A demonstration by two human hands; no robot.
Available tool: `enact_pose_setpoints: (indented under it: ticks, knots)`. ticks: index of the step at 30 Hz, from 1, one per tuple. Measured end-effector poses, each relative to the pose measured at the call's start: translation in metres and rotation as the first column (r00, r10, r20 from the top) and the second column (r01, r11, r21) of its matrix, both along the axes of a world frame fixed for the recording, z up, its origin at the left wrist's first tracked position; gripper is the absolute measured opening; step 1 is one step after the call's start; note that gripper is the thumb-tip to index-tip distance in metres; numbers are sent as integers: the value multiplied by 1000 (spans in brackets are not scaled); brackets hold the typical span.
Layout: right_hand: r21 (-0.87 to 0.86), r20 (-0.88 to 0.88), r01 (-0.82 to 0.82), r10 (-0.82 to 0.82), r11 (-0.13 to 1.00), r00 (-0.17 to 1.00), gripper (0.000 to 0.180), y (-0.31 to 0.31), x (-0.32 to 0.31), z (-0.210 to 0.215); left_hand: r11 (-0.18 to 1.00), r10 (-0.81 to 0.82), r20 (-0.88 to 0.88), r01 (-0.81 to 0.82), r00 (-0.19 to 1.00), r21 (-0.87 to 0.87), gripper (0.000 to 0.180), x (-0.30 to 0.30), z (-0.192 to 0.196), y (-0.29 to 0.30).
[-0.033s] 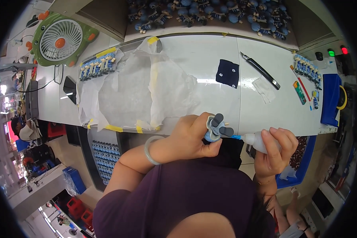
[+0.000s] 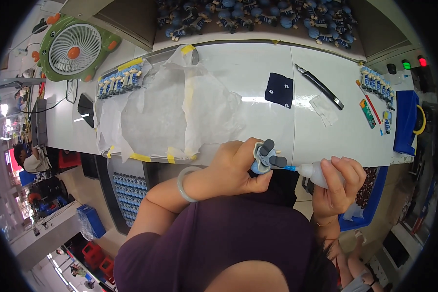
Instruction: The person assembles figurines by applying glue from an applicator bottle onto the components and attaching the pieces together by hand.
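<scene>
So the person's left hand (image 2: pixel 231 165) has a blue figure (image 2: pixel 263 159) pinched between thumb and curled fingers, feet aimed up at the camera. It's in the air right by the near edge of the surface (image 2: pixel 267 129). The right hand (image 2: pixel 338 190) has its fingers wrapped around a white bottle (image 2: pixel 319 174), and the blue tip (image 2: pixel 290 168) points at one dark foot. Can't tell if it's actually touching.

On the surface, thin white sheets (image 2: pixel 153 107) cover a lot of the left half, taped in yellow along the near edge. A row of figures (image 2: pixel 119 83) stands at their far left corner, with a green fan (image 2: pixel 74 48) past it. Right of the middle there's a dark cloth (image 2: pixel 279 90), then a black knife (image 2: pixel 321 88) and a crumpled tissue (image 2: pixel 323 111). Another row (image 2: pixel 376 86) sits by the far right corner.
</scene>
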State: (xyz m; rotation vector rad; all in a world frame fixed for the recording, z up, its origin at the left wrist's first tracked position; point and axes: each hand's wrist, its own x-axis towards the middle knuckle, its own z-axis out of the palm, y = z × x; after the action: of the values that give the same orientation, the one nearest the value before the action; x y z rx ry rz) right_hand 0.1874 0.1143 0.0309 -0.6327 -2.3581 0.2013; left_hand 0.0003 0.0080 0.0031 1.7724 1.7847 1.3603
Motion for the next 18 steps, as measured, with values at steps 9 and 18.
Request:
enact_pose_setpoints:
  ticks: [9, 18]
  knots:
    - [65, 37, -10, 8, 998, 999, 35, -1, 2, 4, 1000, 2, 13, -2, 1000, 22, 32, 0, 3, 1]
    - [178, 148, -26, -1, 984, 989, 26, -3, 6, 19, 999, -7, 35, 6, 999, 39, 32, 1, 1, 2]
